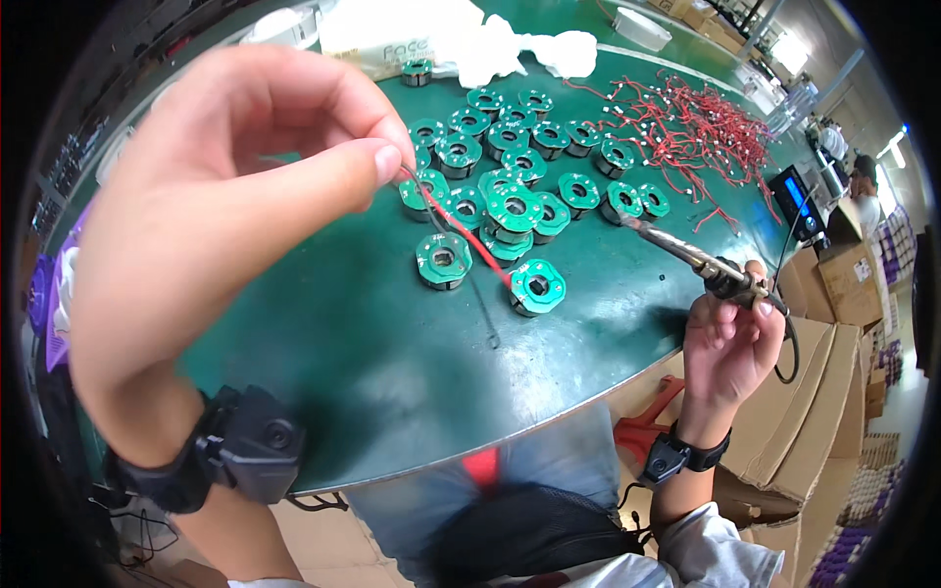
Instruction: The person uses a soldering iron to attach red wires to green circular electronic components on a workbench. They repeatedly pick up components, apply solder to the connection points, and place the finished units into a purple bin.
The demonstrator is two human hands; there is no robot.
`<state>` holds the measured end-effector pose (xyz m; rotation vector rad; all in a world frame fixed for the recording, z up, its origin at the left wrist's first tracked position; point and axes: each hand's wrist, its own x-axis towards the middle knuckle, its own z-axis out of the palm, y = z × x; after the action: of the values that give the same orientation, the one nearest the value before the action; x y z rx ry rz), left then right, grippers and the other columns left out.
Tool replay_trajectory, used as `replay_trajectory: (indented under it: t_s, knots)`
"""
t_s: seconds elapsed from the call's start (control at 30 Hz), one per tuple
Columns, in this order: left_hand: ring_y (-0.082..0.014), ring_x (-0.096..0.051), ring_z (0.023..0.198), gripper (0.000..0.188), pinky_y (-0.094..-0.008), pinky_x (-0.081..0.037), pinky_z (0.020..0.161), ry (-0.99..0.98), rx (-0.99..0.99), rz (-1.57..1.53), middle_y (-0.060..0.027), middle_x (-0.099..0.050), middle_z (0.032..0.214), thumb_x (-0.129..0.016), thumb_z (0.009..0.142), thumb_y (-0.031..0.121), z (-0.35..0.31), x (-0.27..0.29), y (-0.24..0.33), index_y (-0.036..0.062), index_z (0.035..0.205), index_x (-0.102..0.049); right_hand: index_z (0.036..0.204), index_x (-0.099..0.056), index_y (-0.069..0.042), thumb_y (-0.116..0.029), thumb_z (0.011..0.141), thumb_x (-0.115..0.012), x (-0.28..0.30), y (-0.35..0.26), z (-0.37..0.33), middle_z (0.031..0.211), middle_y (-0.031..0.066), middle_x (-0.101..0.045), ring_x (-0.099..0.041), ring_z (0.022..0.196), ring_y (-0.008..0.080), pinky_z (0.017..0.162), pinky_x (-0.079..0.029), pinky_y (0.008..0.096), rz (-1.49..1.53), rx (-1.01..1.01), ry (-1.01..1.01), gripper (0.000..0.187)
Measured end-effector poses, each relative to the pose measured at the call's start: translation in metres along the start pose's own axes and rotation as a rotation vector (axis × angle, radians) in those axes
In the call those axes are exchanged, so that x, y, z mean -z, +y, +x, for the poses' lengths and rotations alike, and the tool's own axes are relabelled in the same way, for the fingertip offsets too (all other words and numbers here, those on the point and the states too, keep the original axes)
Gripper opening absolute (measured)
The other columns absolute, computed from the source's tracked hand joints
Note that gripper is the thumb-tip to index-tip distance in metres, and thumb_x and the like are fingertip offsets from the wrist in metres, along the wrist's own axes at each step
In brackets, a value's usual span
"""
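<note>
Pinched between thumb and fingers of my left hand (265,147) is a red and black wire pair (461,232). Its red lead runs down to a round green circuit board (537,286) on a dark ring-shaped base, near the front of the table. My right hand (730,333) grips a soldering iron (686,250), its tip pointing left toward the boards and apart from the held wire. Beside the wired board sits another green board (443,260). Several more such boards (515,211) stand grouped behind, some stacked on one another.
A heap of red wires with white connectors (696,127) lies at the back right. Near the right edge is a black soldering station (799,204) with a blue display. White tissue (529,51) lies at the back. Cardboard boxes (784,412) stand right of the green table (392,392).
</note>
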<state>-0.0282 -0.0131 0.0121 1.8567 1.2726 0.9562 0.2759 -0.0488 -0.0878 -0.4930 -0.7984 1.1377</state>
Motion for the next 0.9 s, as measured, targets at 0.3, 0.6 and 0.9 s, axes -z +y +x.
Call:
replay_trajectory:
  t_s: [0.3,0.6,0.9]
  knots:
    - [-0.0044,-0.049,0.068,0.013,-0.0188,-0.038,0.063,-0.152,-0.165,-0.087,0.0009,-0.058,0.075,-0.060,0.080,0.014,0.038,-0.033,0.032,0.0013,0.079,-0.060,0.092,-0.044,-0.004,-0.011,0.079,-0.051,0.044,-0.053,-0.023,0.069,0.0044,-0.049,-0.039,0.053,0.0067,0.047,-0.034,0.0156,0.072,0.067,0.182,0.017]
    - [-0.0091,-0.049,0.077,0.041,-0.0233,-0.040,0.069,0.023,-0.111,-0.045,-0.0052,-0.059,0.087,-0.059,0.080,0.028,0.125,-0.109,0.062,0.0005,0.110,-0.055,0.088,-0.045,-0.005,-0.011,0.079,-0.051,0.087,-0.070,-0.051,0.078,0.0044,-0.051,-0.041,0.054,0.0058,0.046,-0.034,0.0157,0.119,0.095,0.264,0.013]
    - [-0.0085,-0.052,0.065,0.013,-0.0212,-0.039,0.053,0.188,-0.168,0.341,-0.0030,-0.061,0.080,-0.060,0.071,0.009,0.009,-0.040,0.018,0.0017,0.082,-0.061,0.089,-0.044,-0.003,-0.009,0.078,-0.051,0.099,-0.058,-0.054,0.080,0.0057,-0.050,-0.042,0.054,0.0073,0.045,-0.034,0.0161,0.221,0.022,0.231,0.014]
